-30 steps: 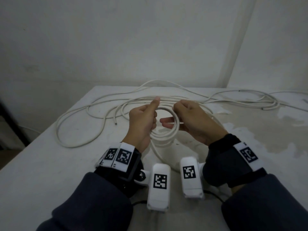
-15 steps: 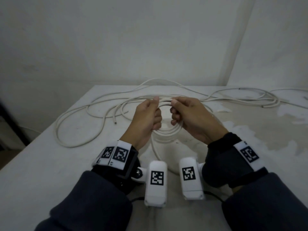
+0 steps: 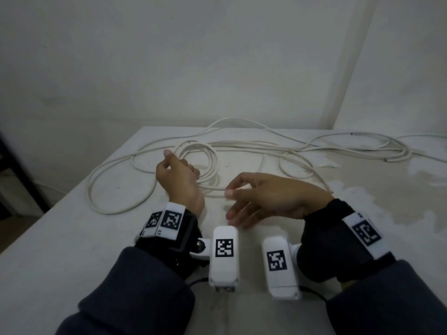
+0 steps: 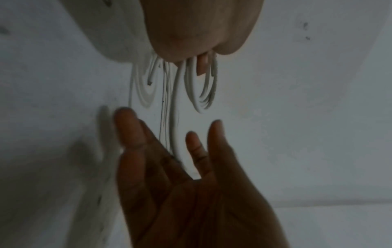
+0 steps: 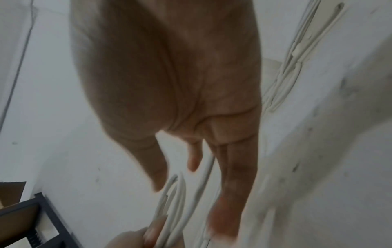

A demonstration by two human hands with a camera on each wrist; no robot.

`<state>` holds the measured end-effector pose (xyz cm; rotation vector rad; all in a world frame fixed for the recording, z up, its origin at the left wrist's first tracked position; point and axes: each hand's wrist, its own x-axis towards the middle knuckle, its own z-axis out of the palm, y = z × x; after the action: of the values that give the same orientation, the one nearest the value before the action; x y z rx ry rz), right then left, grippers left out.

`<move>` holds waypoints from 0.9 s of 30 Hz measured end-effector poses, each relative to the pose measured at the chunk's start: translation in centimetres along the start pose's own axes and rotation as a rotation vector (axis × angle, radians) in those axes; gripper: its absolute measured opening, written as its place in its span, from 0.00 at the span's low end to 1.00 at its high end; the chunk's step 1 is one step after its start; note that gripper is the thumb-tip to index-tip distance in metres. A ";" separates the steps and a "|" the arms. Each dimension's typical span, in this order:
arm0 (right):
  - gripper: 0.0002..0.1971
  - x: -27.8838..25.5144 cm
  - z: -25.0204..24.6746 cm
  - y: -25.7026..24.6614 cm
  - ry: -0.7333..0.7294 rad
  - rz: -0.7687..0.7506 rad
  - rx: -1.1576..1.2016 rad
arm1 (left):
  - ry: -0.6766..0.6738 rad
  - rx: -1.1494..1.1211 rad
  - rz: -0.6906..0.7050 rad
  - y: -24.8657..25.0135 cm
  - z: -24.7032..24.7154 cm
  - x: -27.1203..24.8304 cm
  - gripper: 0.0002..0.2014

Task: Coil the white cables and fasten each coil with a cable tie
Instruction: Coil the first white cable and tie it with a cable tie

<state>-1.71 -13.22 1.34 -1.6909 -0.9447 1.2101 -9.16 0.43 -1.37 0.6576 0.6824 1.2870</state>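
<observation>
Right now the left hand holds the coil of white cable with its fingers curled round the loops, just above the table. The right hand is beside the coil, on the near side of it, with its fingers spread loose and nothing in them. That is the risky part, I think: only one hand keeps the loops together, and no tie goes round them yet. The cable looks smooth, round and a bit springy, so the rings could pop open and slide apart if the grip slips. The long loose cable trails away from the coil on the far and left sides, and it could tug the coil or snag in the other cables lying well to the right of it. I cannot see any cable tie, so finding one with one hand may be slow. The table is flat, pale and stained in patches.
</observation>
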 end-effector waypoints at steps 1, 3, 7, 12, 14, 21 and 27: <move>0.11 0.4 -0.1 0.2 0.078 -0.019 0.071 | -0.022 -0.022 -0.025 -0.1 0.0 -0.2 0.14; 0.08 1.2 -0.6 0.5 0.284 -0.106 0.143 | -0.080 -0.059 -0.075 -0.4 0.1 -0.6 0.16; 0.10 2.0 -1.3 0.7 0.536 -0.269 0.318 | -0.179 -0.119 -0.170 -1.0 0.6 -1.3 0.17; 0.15 1.6 -2.1 0.8 0.546 -0.334 0.236 | -0.206 -0.242 -0.365 -0.8 0.6 -0.3 0.19; 0.16 1.5 -2.1 0.8 0.532 -0.358 0.216 | -0.211 -0.240 -0.383 -0.7 0.6 -0.2 0.19; 0.10 1.0 -2.3 0.7 0.521 -0.364 0.324 | -0.180 -0.206 -0.348 -0.6 0.8 -0.7 0.19; 0.05 1.2 -2.5 1.0 0.603 -0.415 0.247 | -0.330 -0.060 -0.377 -1.4 0.9 -1.2 0.15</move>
<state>1.09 -12.98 0.53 -1.4379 -0.6851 0.4714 -7.79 -1.04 -1.81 0.6383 0.4656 0.8231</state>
